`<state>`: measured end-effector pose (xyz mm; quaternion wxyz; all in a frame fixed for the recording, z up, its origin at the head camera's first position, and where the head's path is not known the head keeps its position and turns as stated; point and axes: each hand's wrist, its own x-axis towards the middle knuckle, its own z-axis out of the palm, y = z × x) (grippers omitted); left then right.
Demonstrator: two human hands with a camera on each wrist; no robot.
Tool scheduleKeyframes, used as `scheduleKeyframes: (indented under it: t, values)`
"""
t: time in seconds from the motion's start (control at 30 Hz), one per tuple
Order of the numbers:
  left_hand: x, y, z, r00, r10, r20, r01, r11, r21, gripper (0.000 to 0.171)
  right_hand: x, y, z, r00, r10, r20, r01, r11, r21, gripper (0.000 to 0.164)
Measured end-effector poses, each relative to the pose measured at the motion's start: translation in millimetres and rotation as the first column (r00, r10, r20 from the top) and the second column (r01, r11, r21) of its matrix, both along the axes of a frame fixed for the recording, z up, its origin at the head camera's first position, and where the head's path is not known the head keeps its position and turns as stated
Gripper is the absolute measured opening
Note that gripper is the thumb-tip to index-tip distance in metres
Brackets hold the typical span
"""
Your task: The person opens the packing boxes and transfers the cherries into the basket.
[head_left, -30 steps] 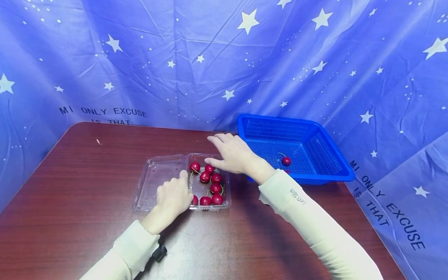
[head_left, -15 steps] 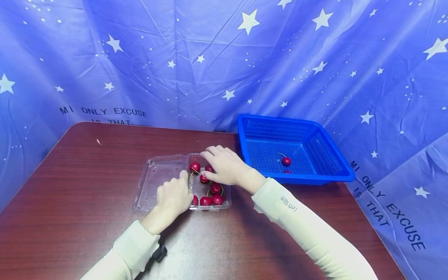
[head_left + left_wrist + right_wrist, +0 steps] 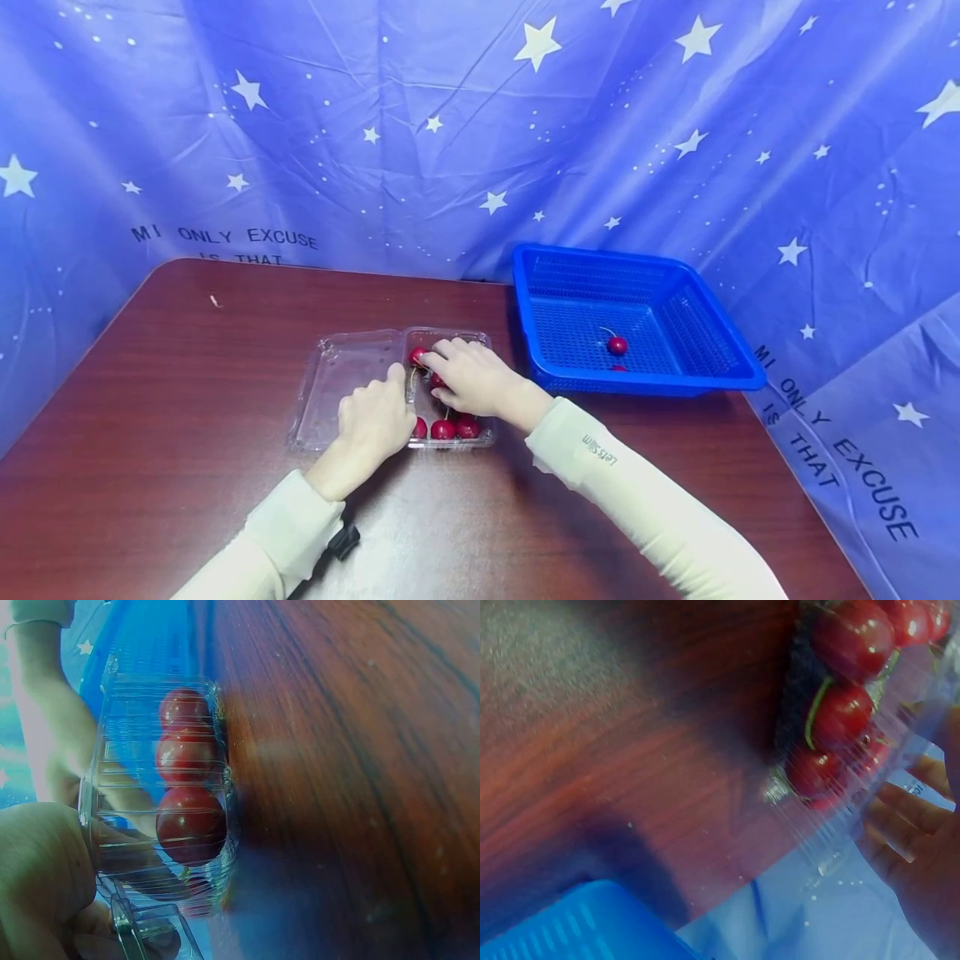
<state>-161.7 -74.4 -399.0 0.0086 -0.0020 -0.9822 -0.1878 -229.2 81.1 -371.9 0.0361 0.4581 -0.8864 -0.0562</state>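
A clear plastic clamshell box lies on the table with its lid folded out flat to the left. Cherries with green stems fill part of it, among them a cherry at the front and another at the back. My left hand grips the box's left rim by the hinge, its thumb pointing away. My right hand reaches into the box from the right, covering several cherries. In the right wrist view its fingers extend over the box, partly blurred behind the plastic wall, with no cherry showing between them.
To the right of the box stands a blue perforated basket. Inside it lies a cherry, and a second one is mostly hidden by the front wall. A small pale scrap lies at the back left. A star-patterned blue curtain surrounds the table.
My right hand has moved left and down from beside the basket into the box, over the cherries. My left hand has kept its grip on the rim.
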Motion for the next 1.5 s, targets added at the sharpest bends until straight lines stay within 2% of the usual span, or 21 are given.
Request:
scheduleKeyframes:
  t: [0.13,0.3,0.53,0.97,1.23,1.5]
  values:
    - [0.5,-0.3,0.0,1.000,0.003,0.001,-0.003,1.000,0.005,0.025,0.6,-0.2,-6.2,1.000,0.013,-0.011,-0.013,1.000,-0.001,0.040]
    - [0.2,-0.4,-0.4,1.000,0.002,0.005,-0.002,1.000,0.009,0.025,2.0,-1.2,-11.8,0.999,0.046,-0.014,-0.047,0.999,-0.022,0.023]
    - [0.1,-0.4,-0.5,1.000,0.005,-0.004,-0.005,1.000,0.014,0.024,3.1,-2.9,-16.0,0.996,0.080,-0.030,-0.080,0.997,0.000,0.014]
    - [1.2,-0.7,-1.0,1.000,0.003,-0.020,-0.002,1.000,0.025,0.024,2.9,-3.0,-21.3,0.995,0.098,0.006,-0.098,0.995,-0.003,0.016]
    - [-0.2,0.0,-0.7,1.000,0.004,0.001,-0.004,1.000,0.023,0.025,3.7,-0.5,-22.8,0.994,0.107,0.017,-0.107,0.994,-0.002,0.019]
    - [-0.4,-0.1,-0.4,1.000,0.005,0.007,-0.005,1.000,0.019,0.025,4.4,0.3,-26.3,0.996,0.090,-0.014,-0.090,0.996,-0.006,0.020]
